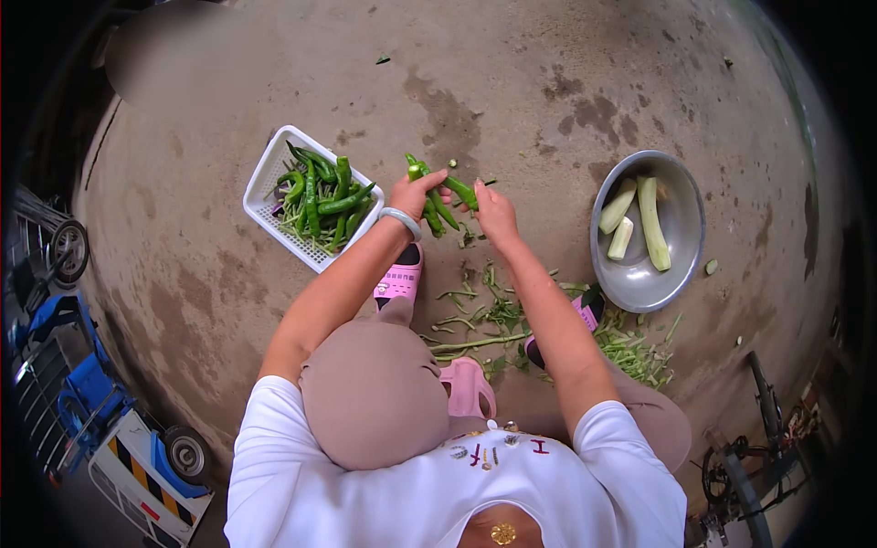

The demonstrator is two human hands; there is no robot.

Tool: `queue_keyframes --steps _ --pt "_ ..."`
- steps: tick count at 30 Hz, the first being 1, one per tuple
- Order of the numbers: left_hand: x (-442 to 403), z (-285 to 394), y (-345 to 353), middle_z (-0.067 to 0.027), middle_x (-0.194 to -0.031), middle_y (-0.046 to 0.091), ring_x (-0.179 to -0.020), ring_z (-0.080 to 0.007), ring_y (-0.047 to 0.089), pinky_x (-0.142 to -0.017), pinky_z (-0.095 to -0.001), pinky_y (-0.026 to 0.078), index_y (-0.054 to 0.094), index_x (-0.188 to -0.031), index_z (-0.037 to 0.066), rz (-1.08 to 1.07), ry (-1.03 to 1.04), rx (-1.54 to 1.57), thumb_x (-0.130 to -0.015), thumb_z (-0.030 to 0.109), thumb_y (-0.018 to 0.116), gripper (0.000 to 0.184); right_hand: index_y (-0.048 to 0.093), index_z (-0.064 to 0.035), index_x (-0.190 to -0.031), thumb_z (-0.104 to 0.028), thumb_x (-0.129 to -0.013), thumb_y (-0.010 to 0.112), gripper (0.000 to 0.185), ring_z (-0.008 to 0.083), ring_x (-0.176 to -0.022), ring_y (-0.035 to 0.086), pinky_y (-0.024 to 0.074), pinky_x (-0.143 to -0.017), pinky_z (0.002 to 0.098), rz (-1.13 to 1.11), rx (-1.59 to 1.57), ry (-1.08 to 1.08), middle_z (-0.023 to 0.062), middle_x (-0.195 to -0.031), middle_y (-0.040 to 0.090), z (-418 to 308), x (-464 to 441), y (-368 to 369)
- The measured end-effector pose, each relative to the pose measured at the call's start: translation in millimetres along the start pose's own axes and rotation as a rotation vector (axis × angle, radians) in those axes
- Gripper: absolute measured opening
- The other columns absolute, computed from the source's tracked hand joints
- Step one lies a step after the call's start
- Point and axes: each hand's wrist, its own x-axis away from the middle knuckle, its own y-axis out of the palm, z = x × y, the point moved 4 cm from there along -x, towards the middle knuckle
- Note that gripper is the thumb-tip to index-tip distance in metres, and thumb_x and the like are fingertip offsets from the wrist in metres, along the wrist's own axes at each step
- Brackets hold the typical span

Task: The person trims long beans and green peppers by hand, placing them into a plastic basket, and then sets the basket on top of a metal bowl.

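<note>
My left hand [418, 192], with a pale bangle at its wrist, is closed around several long green peppers [433, 216] over the concrete floor. One green pepper [462, 193] reaches across from it, and the fingers of my right hand [494, 216] pinch its end. What exactly lies between those right fingertips is partly hidden. To the left of my hands a white plastic basket [268, 219] holds more green peppers [333, 196] on top of thin green beans or stalks, with a bit of purple at one side.
A metal basin [678, 265] with several peeled pale-green vegetable pieces [652, 224] stands to the right. Green trimmings [493, 315] litter the floor by my pink shoes [397, 281]. A blue and white wheeled vehicle [137, 457] lies at lower left, a bicycle [744, 466] at lower right.
</note>
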Motion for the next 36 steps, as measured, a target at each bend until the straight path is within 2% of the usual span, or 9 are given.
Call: queue_keyframes --steps 2,5,17,20,24,26,29,32,36 --pt "1 0 0 -0.0077 -0.076 0.062 -0.062 -0.0172 0.060 -0.057 -0.0280 0.050 0.057 -0.090 0.002 -0.059 0.020 -0.007 -0.074 0.010 0.068 0.021 0.055 -0.0052 -0.058 -0.048 -0.087 0.039 0.055 0.0150 -0.044 0.045 0.0342 -0.043 0.0298 -0.162 -0.187 0.336 0.0035 -0.051 0.050 -8 9 -2" --pt "5 2 11 -0.0062 -0.077 0.061 -0.065 -0.0162 0.060 -0.058 -0.0265 0.049 0.056 -0.093 0.003 -0.152 0.204 -0.098 -0.071 0.007 0.071 0.027 0.051 -0.0078 -0.054 -0.053 -0.087 0.038 0.057 0.0084 -0.039 0.036 0.0286 -0.039 0.0257 -0.220 -0.288 0.413 -0.0006 -0.048 0.044 8 4 0" --pt "6 9 -2 -0.0032 -0.070 0.059 -0.054 -0.0117 0.053 -0.050 -0.0241 0.044 0.057 -0.084 0.005 0.102 0.068 0.001 -0.074 0.019 0.071 0.021 0.034 -0.0140 -0.048 -0.062 -0.086 0.028 0.062 0.0111 -0.033 0.022 0.0226 -0.036 0.0264 -0.507 -0.438 0.547 -0.0040 -0.041 0.025 -5 20 24" --pt "6 9 9 -0.0051 -0.076 0.063 -0.059 -0.0120 0.055 -0.054 -0.0235 0.045 0.059 -0.089 0.004 -0.159 0.120 0.014 -0.075 0.017 0.070 0.022 0.040 -0.0127 -0.054 -0.065 -0.085 0.026 0.062 0.0110 -0.035 0.022 0.0244 -0.039 0.0262 -0.533 -0.513 0.609 -0.0044 -0.043 0.024 8 20 21" --pt "1 10 10 -0.0052 -0.078 0.062 -0.063 -0.0129 0.057 -0.058 -0.0250 0.046 0.057 -0.090 0.004 -0.051 0.152 -0.052 -0.074 0.013 0.071 0.023 0.046 -0.0112 -0.065 -0.066 -0.084 0.025 0.062 0.0106 -0.040 0.029 0.0307 -0.044 0.0249 -0.254 -0.770 0.611 -0.0037 -0.049 0.033 5 28 15" --pt "-4 6 2 -0.0045 -0.076 0.061 -0.062 -0.0132 0.057 -0.057 -0.0254 0.046 0.056 -0.088 0.004 0.035 0.156 -0.023 -0.073 0.014 0.071 0.023 0.049 -0.0097 -0.076 -0.069 -0.083 0.025 0.064 0.0101 -0.047 0.036 0.0362 -0.051 0.0248 -0.031 -1.242 0.587 -0.0031 -0.057 0.040 -7 33 12" --pt "-8 -3 -9 -0.0029 -0.071 0.057 -0.060 -0.0147 0.057 -0.054 -0.0267 0.047 0.051 -0.082 0.006 0.104 0.187 -0.021 -0.073 0.018 0.073 0.026 0.049 -0.0093 -0.077 -0.069 -0.082 0.029 0.063 0.0095 -0.049 0.038 0.0376 -0.051 0.0229 -0.214 -1.031 0.461 -0.0030 -0.061 0.042 -2 37 17" --pt "-10 -10 -4 -0.0044 -0.074 0.056 -0.060 -0.0143 0.056 -0.054 -0.0269 0.048 0.050 -0.083 0.005 0.099 0.183 0.001 -0.070 0.017 0.075 0.031 0.051 -0.0099 -0.067 -0.059 -0.084 0.043 0.053 0.0069 -0.048 0.042 0.0347 -0.047 0.0188 -0.129 -0.716 0.324 -0.0028 -0.055 0.045 2 36 21" --pt "5 1 11 -0.0042 -0.071 0.056 -0.057 -0.0150 0.056 -0.051 -0.0259 0.047 0.051 -0.081 0.004 0.050 0.096 0.015 -0.071 0.016 0.074 0.028 0.051 -0.0104 -0.060 -0.049 -0.087 0.046 0.048 0.0057 -0.046 0.039 0.0333 -0.047 0.0204 -0.028 -0.567 0.226 -0.0044 -0.053 0.044 -1 24 3"
